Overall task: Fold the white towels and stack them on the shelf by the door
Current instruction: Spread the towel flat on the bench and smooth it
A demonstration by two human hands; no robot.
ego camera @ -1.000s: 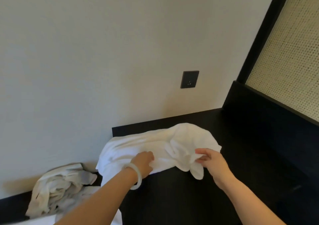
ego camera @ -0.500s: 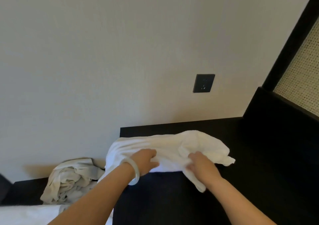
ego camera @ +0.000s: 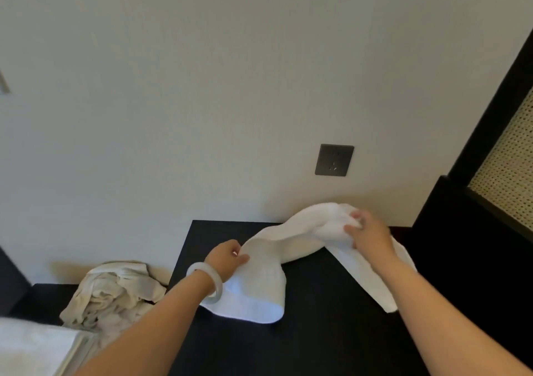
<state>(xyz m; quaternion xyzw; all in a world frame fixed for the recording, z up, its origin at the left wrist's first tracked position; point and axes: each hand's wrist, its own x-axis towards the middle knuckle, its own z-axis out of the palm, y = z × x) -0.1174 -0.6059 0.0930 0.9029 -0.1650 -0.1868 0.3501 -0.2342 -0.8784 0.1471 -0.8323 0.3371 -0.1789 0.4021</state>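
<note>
A white towel (ego camera: 294, 240) is stretched above the black tabletop (ego camera: 317, 332), sagging in an arch between my hands. My left hand (ego camera: 226, 260), with a pale bangle on the wrist, pinches the towel's left edge, and a flap hangs down from it onto the table. My right hand (ego camera: 367, 233) grips the bunched right end near the wall, with another flap trailing under my forearm. A crumpled heap of off-white towels (ego camera: 115, 292) lies on a lower dark surface at the left.
A dark wall socket (ego camera: 334, 160) sits on the beige wall above the table. A black-framed woven panel (ego camera: 507, 168) stands at the right. A flat white cloth (ego camera: 31, 347) fills the bottom left corner.
My hands have moved apart. The right hand lifted its end of the towel up and to the right, and the towel went from a bunched heap to a stretched arch.
</note>
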